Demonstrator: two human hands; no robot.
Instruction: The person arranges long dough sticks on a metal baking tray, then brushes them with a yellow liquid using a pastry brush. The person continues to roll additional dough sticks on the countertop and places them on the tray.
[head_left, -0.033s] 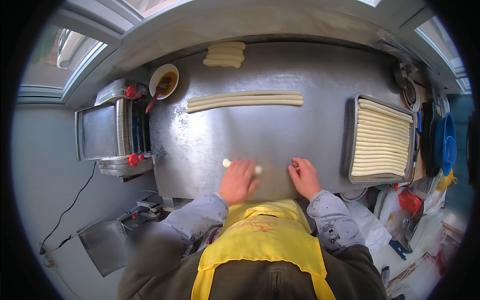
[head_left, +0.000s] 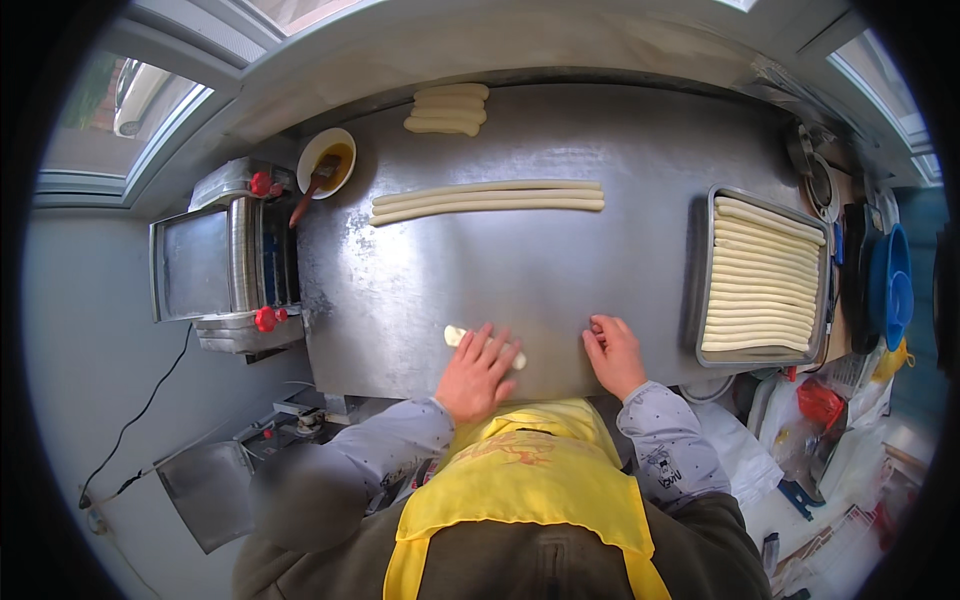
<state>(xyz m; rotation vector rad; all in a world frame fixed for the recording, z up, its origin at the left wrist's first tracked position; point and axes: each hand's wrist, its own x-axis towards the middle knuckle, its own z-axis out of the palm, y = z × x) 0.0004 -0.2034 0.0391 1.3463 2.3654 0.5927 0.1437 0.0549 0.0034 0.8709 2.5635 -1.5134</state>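
Note:
My left hand (head_left: pixel 476 378) lies palm down with its fingers spread over a short piece of white dough (head_left: pixel 454 336) near the front edge of the metal worktop (head_left: pixel 540 270). Both dough ends stick out past the fingers; its middle is hidden. To the right, my right hand (head_left: pixel 614 358) rests at the worktop with fingers loosely bent and thumb apart, and nothing shows in it. Beyond the hands, a few long dough ropes (head_left: pixel 490 197) lie side by side. Several shorter, thicker dough rolls (head_left: pixel 446 108) sit together at the back.
On the right stands a metal tray (head_left: pixel 703 300) filled with rows of dough ropes. A white bowl (head_left: pixel 345 143) of yellowish liquid with a brush (head_left: pixel 318 182) is at the back left, beside a roller machine (head_left: pixel 243 255) with red knobs. Blue basins (head_left: pixel 890 280) are at far right.
My left hand's fingers have spread and become sharper, and the dough under them has turned to a more slanted lie. My right hand has shifted very little.

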